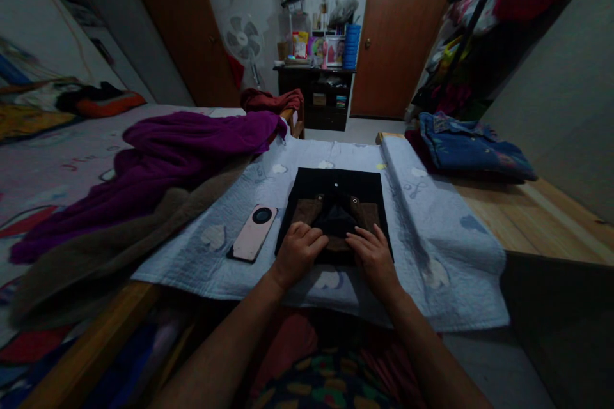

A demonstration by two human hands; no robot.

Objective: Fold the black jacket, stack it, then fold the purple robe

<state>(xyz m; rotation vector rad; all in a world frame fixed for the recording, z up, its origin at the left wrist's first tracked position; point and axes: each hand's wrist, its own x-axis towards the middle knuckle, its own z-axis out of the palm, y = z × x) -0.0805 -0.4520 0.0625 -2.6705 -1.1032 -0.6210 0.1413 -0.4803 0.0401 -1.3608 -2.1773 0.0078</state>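
A folded black garment (336, 177) with brown panels lies flat on a pale blue quilted cloth in front of me. Small round snaps show on its upper part, and two brown flaps angle toward its middle. My left hand (300, 249) rests at its lower left, fingers bent and drawn together on the brown fabric. On the lower right, my right hand (374, 255) lies with its fingers stretched and apart over the garment. To the left of the garment is a pink phone (254, 233) with a round black camera ring, touched by neither hand.
The quilted cloth (432, 255) covers the surface before me. Purple (192, 140) and grey-brown fabrics (144, 249) are heaped at left on a bed. Folded denim clothing (474, 147) sits on a wooden surface (542, 223) at right. A dark cabinet (316, 116) and fan (244, 38) stand behind.
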